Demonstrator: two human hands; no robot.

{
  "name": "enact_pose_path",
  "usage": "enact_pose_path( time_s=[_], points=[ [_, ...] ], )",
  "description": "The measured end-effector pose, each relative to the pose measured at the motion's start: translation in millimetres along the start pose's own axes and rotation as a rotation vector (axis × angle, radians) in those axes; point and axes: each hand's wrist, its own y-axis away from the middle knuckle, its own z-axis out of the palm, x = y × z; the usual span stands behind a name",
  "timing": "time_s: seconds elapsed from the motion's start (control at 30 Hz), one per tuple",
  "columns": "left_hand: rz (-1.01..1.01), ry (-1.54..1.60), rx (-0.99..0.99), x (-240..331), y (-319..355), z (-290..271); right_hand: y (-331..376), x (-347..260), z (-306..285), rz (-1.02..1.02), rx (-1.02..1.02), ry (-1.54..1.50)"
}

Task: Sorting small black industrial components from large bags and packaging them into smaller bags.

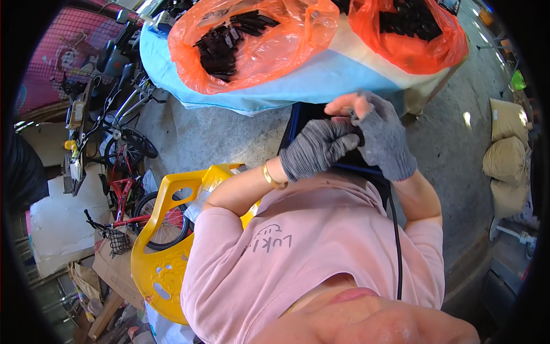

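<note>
My left hand [318, 148], in a grey striped knit glove, is curled closed close to my body, with a gold bangle [271, 175] on that wrist. Against it works my right hand [382, 136], in a grey glove that leaves the fingertips bare; its fingers are bent inward. Whatever lies between the hands is dark and mostly hidden by the gloves. Beneath them is a dark, blue-edged container or surface [293, 123], partly covered. Just beyond, an orange plastic bag [312, 34] lies open with black plastic-looking pieces [220, 49] inside.
The bag rests on a table with a light blue cover [326, 77]. A red-orange bag [412, 54] of black pieces sits to its right. A yellow plastic chair [150, 252], bicycles [123, 189] and cardboard [117, 266] stand left. Tan sacks [507, 160] are stacked right. A black cable [397, 246] hangs over my shirt.
</note>
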Motion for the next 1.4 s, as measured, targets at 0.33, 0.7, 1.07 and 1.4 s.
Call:
enact_pose_path(
  time_s=[0.33, 0.7, 1.07, 1.4],
  points=[
    [0.078, -0.468, -0.076, -7, 3, -4, -1, -11, -33, -0.302, 0.279, 0.454],
    [-0.049, -1.203, 0.41, 28, -81, -166, -69, -31, -150, -0.068, 0.474, 1.578],
    [0.012, -1.755, 0.151, 3, -119, -179, -47, -37, -130, -0.093, 0.26, 1.71],
    [0.131, 0.081, 0.486, 25, -46, -145, -52, -17, -113, -0.426, 0.345, 1.741]
  ],
)
